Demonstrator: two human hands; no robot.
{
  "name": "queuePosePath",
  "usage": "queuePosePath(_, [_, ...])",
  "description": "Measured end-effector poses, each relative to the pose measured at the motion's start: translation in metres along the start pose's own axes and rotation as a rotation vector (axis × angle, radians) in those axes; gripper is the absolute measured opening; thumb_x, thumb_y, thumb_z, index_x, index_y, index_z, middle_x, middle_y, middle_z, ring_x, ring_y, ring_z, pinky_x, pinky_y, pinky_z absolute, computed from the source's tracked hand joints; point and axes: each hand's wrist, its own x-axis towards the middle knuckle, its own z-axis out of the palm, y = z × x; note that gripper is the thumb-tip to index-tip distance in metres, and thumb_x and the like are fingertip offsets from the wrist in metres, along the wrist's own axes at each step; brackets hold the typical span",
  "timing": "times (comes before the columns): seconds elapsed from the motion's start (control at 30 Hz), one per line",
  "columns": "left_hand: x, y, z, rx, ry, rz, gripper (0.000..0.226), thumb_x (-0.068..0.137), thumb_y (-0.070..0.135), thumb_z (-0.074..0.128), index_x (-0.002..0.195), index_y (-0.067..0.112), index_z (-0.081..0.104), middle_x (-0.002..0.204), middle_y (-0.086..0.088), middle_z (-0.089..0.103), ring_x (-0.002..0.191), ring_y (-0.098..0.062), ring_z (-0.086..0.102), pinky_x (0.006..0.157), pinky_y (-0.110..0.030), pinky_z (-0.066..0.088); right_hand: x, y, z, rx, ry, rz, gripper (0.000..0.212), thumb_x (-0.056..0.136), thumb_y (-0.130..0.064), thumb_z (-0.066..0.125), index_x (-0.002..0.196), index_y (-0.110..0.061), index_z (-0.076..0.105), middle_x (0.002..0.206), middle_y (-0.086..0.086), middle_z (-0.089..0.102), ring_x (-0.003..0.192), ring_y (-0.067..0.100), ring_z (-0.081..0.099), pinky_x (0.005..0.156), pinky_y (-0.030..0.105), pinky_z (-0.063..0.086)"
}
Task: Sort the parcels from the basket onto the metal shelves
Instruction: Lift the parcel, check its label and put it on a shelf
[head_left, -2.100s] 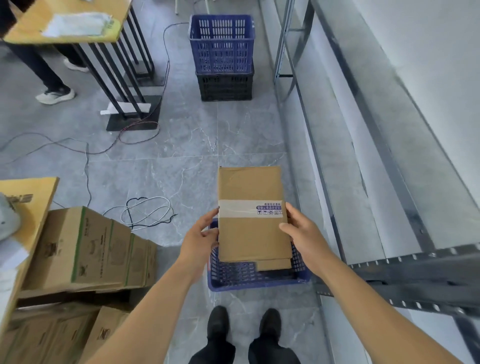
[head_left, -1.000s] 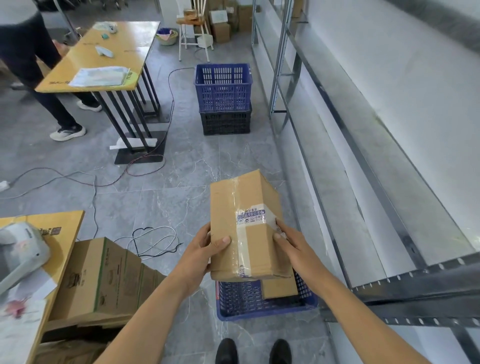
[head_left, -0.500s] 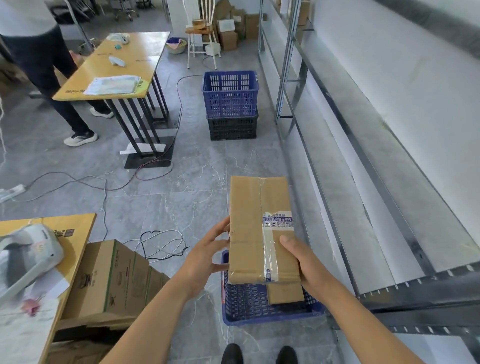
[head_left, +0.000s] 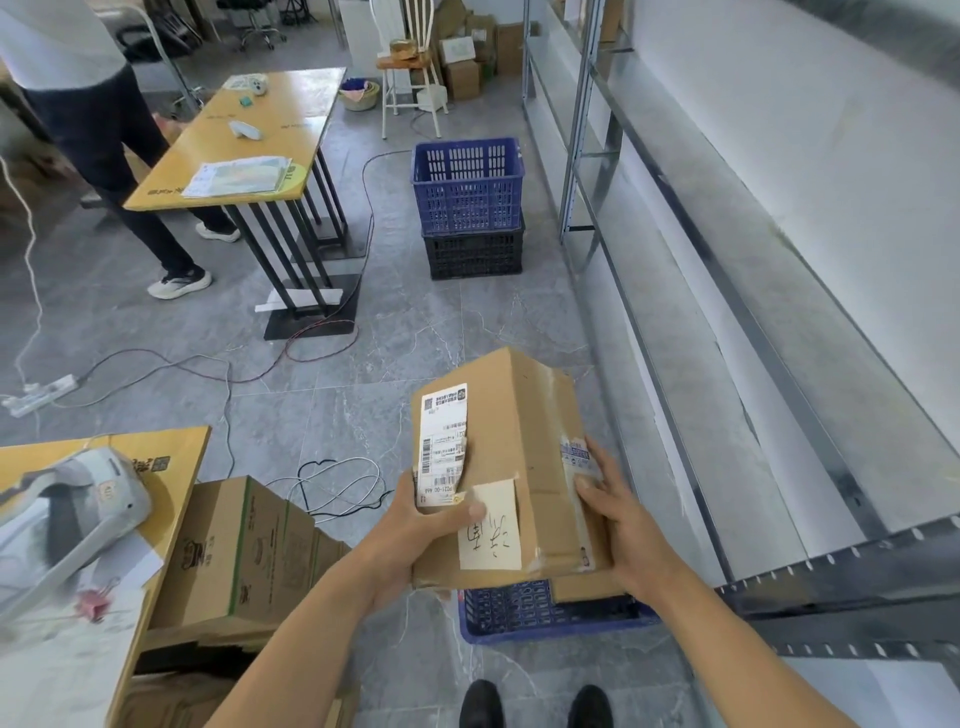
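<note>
I hold a brown cardboard parcel (head_left: 519, 457) in front of me, above the blue basket (head_left: 524, 613) on the floor. A white shipping label and a handwritten note face up on it. My left hand (head_left: 421, 525) grips its near left corner, thumb on the label. My right hand (head_left: 618, 514) clasps its right side. Another brown parcel (head_left: 582, 587) lies in the basket, partly hidden under the held one. The metal shelves (head_left: 737, 364) run along the wall to my right, bare.
Stacked blue and black crates (head_left: 470, 208) stand ahead on the floor. A yellow table (head_left: 244, 140) with a person beside it is at the far left. Cardboard boxes (head_left: 244, 556) and a second table (head_left: 104, 519) sit at my left. Cables (head_left: 332, 483) trail over the floor.
I have turned the parcel over in my hands: the taped side gave way to the face with the shipping label and note. My view has tilted up and back.
</note>
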Motion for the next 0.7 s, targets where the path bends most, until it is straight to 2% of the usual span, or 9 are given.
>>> queuePosePath(0.1, [-0.003,-0.004,-0.009,-0.02,-0.038,-0.057,0.083,0.068,0.018,0.097,0.127,0.053,0.049,0.119,0.003,0.078,0.102,-0.032,0.079,0.061,-0.058,0.064,0.0,-0.005,-0.006,-0.091,0.006,-0.073,0.057,0.094,-0.025,0.071,0.142,-0.051,0.055,0.13,-0.009,0.073,0.116,0.016,0.071,0.093,0.032,0.057])
queuePosePath(0.17, [-0.005,-0.004,-0.01,-0.008,-0.037,-0.049,0.088,0.069,0.017,0.097,0.131,0.058,0.049,0.124,0.004,0.077,0.104,-0.031,0.079,0.066,-0.059,0.065,0.001,-0.006,-0.01,-0.228,-0.002,-0.063,0.052,0.102,-0.013,0.06,0.14,-0.05,0.058,0.132,-0.005,0.07,0.117,0.018,0.068,0.102,0.04,0.055])
queuePosePath(0.23, [-0.004,-0.005,-0.01,0.019,-0.006,-0.02,0.094,0.065,0.022,0.097,0.136,0.059,0.046,0.129,0.004,0.075,0.105,-0.028,0.078,0.071,-0.057,0.065,0.004,-0.007,-0.012,-0.369,0.03,-0.058,0.054,0.104,-0.006,0.053,0.142,-0.045,0.053,0.145,0.007,0.057,0.129,0.026,0.059,0.115,0.05,0.046])
queuePosePath(0.27, [-0.003,-0.006,-0.011,0.015,0.006,-0.008,0.096,0.065,0.022,0.098,0.137,0.059,0.046,0.131,0.004,0.073,0.105,-0.026,0.078,0.072,-0.056,0.065,0.005,-0.009,-0.012,-0.389,0.034,-0.059,0.052,0.103,-0.01,0.053,0.143,-0.042,0.053,0.145,0.01,0.055,0.133,0.029,0.056,0.117,0.052,0.043])
queuePosePath(0.33, [-0.001,-0.008,-0.011,0.004,0.012,0.007,0.098,0.067,0.023,0.098,0.139,0.061,0.044,0.135,0.004,0.07,0.106,-0.025,0.078,0.074,-0.055,0.065,0.005,-0.016,-0.007,-0.353,0.042,-0.045,0.048,0.095,-0.031,0.061,0.142,-0.037,0.056,0.144,0.005,0.059,0.134,0.025,0.055,0.117,0.053,0.042])
queuePosePath(0.4, [-0.001,-0.008,-0.011,0.016,0.015,0.012,0.104,0.07,0.024,0.096,0.146,0.062,0.037,0.14,0.007,0.066,0.108,-0.024,0.078,0.077,-0.054,0.065,0.004,-0.021,-0.003,-0.342,0.063,-0.029,0.058,0.083,-0.055,0.069,0.136,-0.035,0.062,0.141,-0.004,0.064,0.133,0.019,0.057,0.115,0.057,0.043])
queuePosePath(0.5, [-0.002,-0.006,-0.009,0.013,0.005,0.021,0.106,0.071,0.024,0.096,0.149,0.061,0.034,0.141,0.008,0.064,0.107,-0.022,0.078,0.076,-0.053,0.065,0.002,-0.024,-0.002,-0.349,0.084,-0.035,0.072,0.07,-0.075,0.074,0.128,-0.034,0.064,0.126,-0.01,0.073,0.126,0.015,0.064,0.108,0.053,0.051])
queuePosePath(0.6, [-0.003,-0.005,-0.008,0.031,-0.007,0.044,0.096,0.069,0.026,0.096,0.139,0.064,0.043,0.14,0.012,0.064,0.108,-0.021,0.077,0.077,-0.053,0.065,-0.001,-0.027,-0.001,-0.353,0.078,-0.026,0.086,0.06,-0.084,0.077,0.127,-0.031,0.063,0.119,-0.013,0.077,0.119,0.013,0.069,0.092,0.042,0.058])
queuePosePath(0.7, [-0.005,-0.003,-0.006,0.042,-0.02,0.07,0.087,0.067,0.025,0.096,0.129,0.065,0.051,0.142,0.015,0.062,0.109,-0.02,0.076,0.078,-0.052,0.065,-0.003,-0.031,0.004,-0.361,0.097,-0.035,0.096,0.053,-0.084,0.08,0.129,-0.029,0.059,0.127,-0.005,0.074,0.119,0.017,0.069,0.1,0.051,0.057])
